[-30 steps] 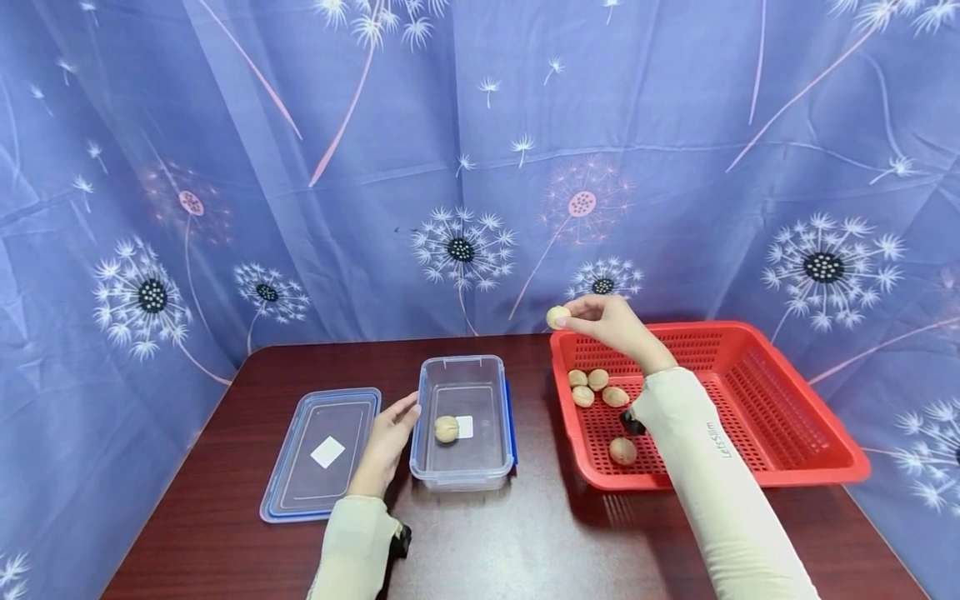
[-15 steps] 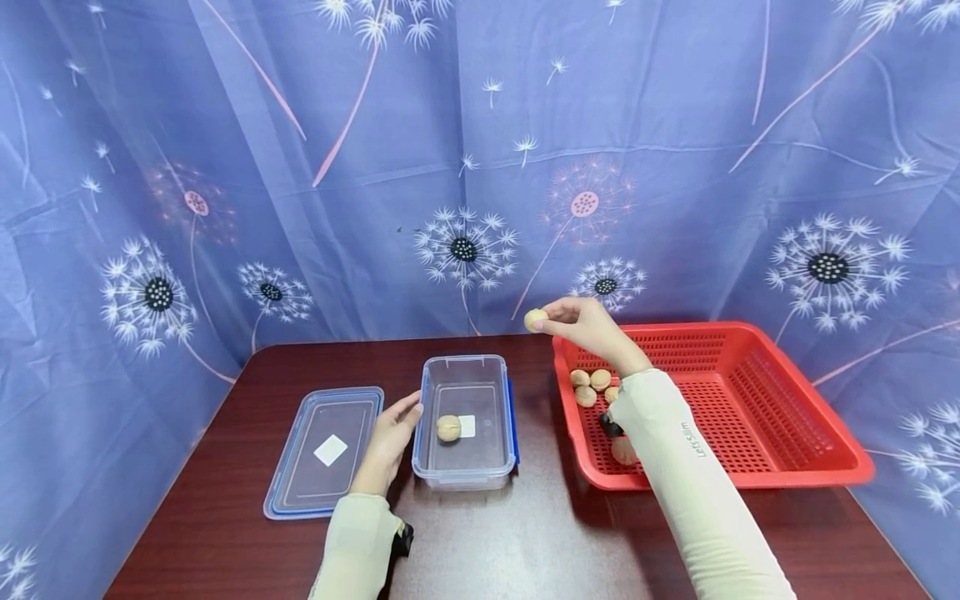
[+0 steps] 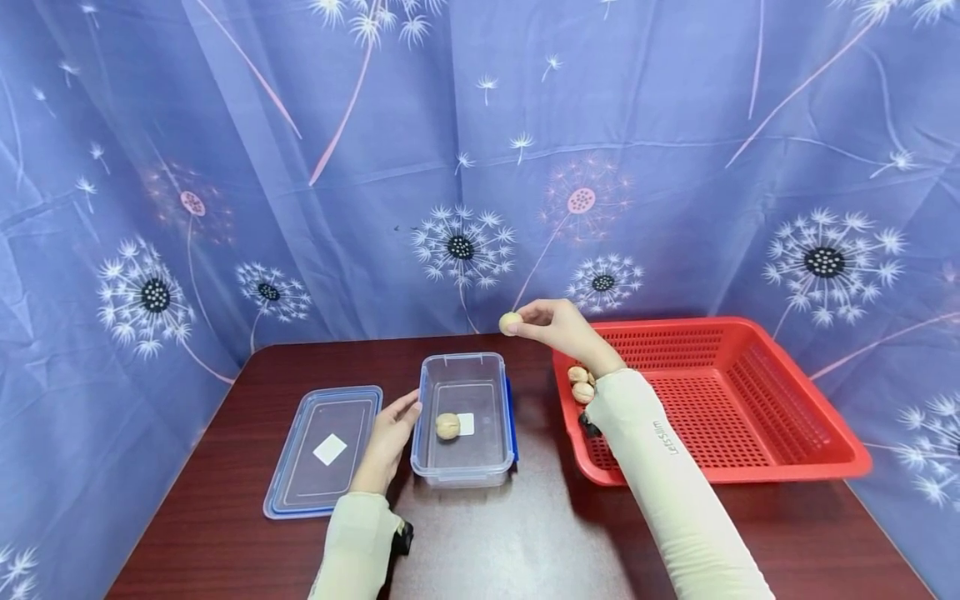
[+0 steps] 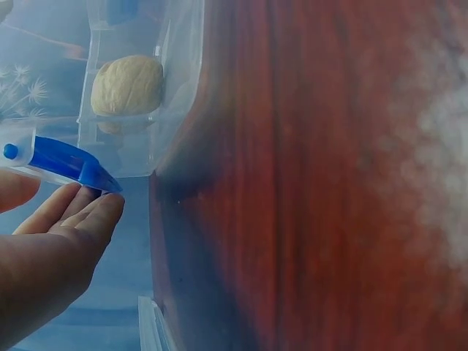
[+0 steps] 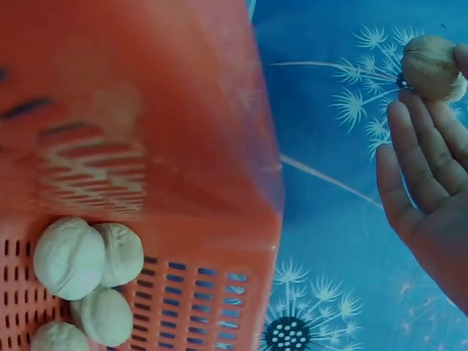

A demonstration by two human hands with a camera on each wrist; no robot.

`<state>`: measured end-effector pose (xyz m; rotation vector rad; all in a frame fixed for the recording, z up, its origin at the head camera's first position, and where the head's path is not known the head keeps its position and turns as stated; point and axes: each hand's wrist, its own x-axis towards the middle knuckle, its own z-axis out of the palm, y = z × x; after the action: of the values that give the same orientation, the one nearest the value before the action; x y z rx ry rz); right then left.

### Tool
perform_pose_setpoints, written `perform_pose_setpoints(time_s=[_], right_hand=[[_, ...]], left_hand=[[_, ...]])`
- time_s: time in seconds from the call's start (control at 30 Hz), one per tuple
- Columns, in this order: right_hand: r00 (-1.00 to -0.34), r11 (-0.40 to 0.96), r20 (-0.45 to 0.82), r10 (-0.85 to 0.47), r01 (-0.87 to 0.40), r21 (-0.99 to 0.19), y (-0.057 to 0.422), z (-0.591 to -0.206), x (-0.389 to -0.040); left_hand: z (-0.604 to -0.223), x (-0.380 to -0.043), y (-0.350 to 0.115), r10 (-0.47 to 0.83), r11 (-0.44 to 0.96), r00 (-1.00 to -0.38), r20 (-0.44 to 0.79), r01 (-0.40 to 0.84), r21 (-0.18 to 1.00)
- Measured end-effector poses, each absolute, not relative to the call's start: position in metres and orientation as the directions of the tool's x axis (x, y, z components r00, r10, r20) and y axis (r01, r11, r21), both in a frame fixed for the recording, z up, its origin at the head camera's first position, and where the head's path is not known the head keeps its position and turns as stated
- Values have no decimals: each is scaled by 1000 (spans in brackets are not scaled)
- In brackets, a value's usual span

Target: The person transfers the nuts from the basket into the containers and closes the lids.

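Observation:
My right hand (image 3: 561, 327) pinches a walnut (image 3: 510, 323) between thumb and fingertips, raised behind the table's far edge in the head view, between box and basket. In the right wrist view that walnut (image 5: 431, 67) sits at the fingertips, with the other fingers loosely extended. A clear plastic box (image 3: 491, 454) stands uncovered with one walnut (image 3: 447, 427) inside, beside a white square. My left hand (image 3: 386, 446) rests at the box's left side, fingertips against a blue latch (image 4: 66, 159) in the left wrist view.
A red perforated basket (image 3: 750, 467) stands at the right; several walnuts (image 5: 69, 257) lie in its left end, partly hidden by my right sleeve (image 3: 652, 437). The blue-edged box lid (image 3: 330, 492) lies left of the box. A patterned blue curtain (image 3: 360, 250) hangs behind the table (image 3: 465, 542).
My right hand has moved left with the walnut, from above the basket's left rim toward the box. My left hand and the box have stayed put.

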<state>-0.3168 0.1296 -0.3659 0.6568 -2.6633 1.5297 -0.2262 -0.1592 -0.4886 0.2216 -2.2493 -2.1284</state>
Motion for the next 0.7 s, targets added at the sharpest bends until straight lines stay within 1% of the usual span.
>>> perform_pose_setpoints(time_s=[0.3, 0.7], right_hand=[[-908, 460, 217, -358, -374, -805, 111, -356, -314], [-897, 430, 198, -395, -371, -823, 86, -358, -312]], left_hand=[[-492, -227, -160, -137, 48, -989, -64, -71, 996], [-491, -228, -161, -129, 48, -989, -70, -76, 996]])
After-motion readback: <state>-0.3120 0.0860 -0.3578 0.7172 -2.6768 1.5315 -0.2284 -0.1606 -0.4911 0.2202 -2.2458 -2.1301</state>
